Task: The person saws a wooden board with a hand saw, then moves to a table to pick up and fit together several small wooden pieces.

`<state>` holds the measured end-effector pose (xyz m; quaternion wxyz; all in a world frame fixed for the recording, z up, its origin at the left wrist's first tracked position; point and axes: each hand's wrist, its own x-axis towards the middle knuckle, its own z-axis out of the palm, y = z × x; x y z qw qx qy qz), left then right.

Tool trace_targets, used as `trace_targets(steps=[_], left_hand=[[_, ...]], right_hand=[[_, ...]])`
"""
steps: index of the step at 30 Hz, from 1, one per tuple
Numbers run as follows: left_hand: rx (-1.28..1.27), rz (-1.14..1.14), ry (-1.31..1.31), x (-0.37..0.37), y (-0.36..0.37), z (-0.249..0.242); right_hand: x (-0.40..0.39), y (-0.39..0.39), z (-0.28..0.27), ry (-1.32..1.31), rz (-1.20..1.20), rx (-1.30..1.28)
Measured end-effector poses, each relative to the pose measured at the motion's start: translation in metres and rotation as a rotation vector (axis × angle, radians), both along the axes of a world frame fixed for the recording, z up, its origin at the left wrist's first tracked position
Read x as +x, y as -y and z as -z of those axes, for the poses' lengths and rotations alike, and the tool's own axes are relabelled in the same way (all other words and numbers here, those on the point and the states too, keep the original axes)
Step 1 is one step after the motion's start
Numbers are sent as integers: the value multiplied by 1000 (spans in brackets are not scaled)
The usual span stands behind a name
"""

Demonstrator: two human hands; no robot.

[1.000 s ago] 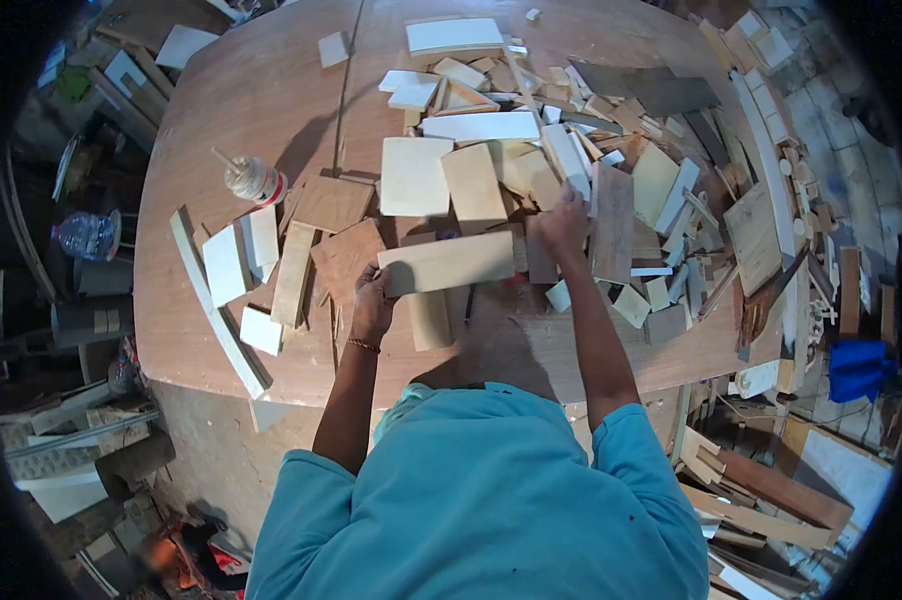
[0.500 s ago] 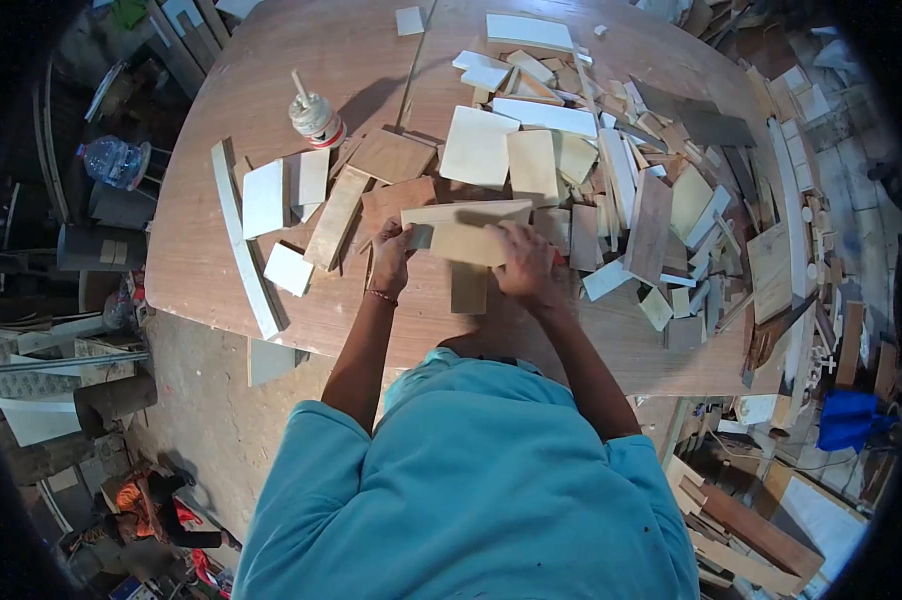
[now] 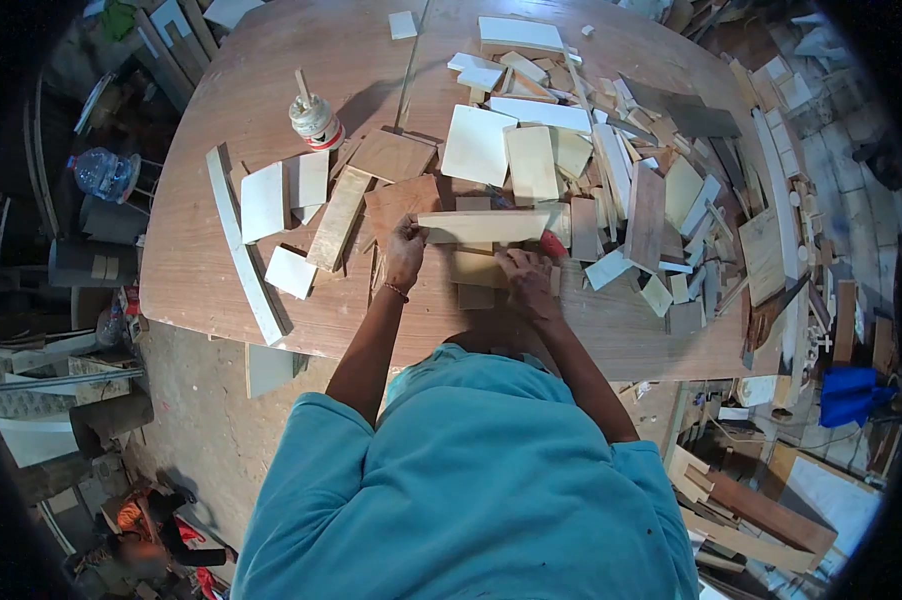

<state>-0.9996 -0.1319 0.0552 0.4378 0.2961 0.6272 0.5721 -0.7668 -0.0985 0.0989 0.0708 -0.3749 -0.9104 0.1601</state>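
Note:
My left hand [image 3: 406,254] grips the left end of a long pale wooden strip [image 3: 486,227], which lies level above the table's near part. Just below the strip, my right hand [image 3: 529,284] has its fingers on the right end of a smaller light-brown block [image 3: 476,268]. Under that block a further wooden piece [image 3: 476,297] partly shows. A red object [image 3: 552,243] is beside the strip's right end. A reddish-brown board [image 3: 401,205] lies behind my left hand.
On the wooden table [image 3: 221,290] a jar [image 3: 317,122] with a stick in it stands at the back left. A long strip [image 3: 243,245] lies left, and a heap of offcuts [image 3: 661,190] covers the right. A person [image 3: 156,525] is on the floor at lower left.
The pale strip and the block, close together before, are now apart. My left hand has moved slightly right with the strip; my right hand has moved down toward the table with the block.

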Motion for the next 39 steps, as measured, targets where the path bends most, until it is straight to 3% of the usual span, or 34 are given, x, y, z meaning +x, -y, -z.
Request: trace_targets(steps=[2, 5, 9, 11, 12, 14, 15, 17, 21, 24, 27, 29, 32, 35, 37, 38, 39], left_hand=[[51, -29, 188, 1, -1, 8], [2, -157, 265, 10, -4, -16], [63, -146, 258, 0, -8, -16], [92, -164, 214, -7, -10, -12], [93, -164, 209, -8, -9, -15], [95, -227, 225, -12, -8, -23], [97, -231, 220, -15, -6, -23], [75, -271, 159, -22, -1, -25], [97, -325, 150, -34, 18, -43], [179, -292, 191, -42, 35, -51], [164, -279, 196, -41, 48, -49], [139, -273, 164, -36, 58, -44], [105, -212, 130, -32, 75, -17], [112, -237, 148, -14, 92, -22], [106, -163, 161, -9, 100, -15], [75, -166, 145, -5, 104, -15], [74, -163, 147, -3, 104, -14]], right_hand=[[10, 1, 11, 7, 106, 69], [20, 3, 12, 77, 292, 113], [7, -1, 6, 32, 488, 144], [-19, -2, 16, 143, 303, -303], [-36, 11, 17, 139, 303, -302], [-64, 39, 18, 81, 377, 86], [-67, 39, 12, 76, 373, 86], [-71, 37, -2, 181, 392, -232], [-37, 21, 39, -105, 309, 22], [-13, 17, 33, -12, 89, -212], [-13, 40, 16, 197, -128, -161], [-16, 45, 28, 115, -143, -163], [-23, 39, 20, 247, -205, -59], [-3, 24, 12, 59, -77, -114], [11, 11, 25, -183, 491, -433], [10, 11, 29, -182, 491, -434], [8, 12, 26, -379, 472, -274]])
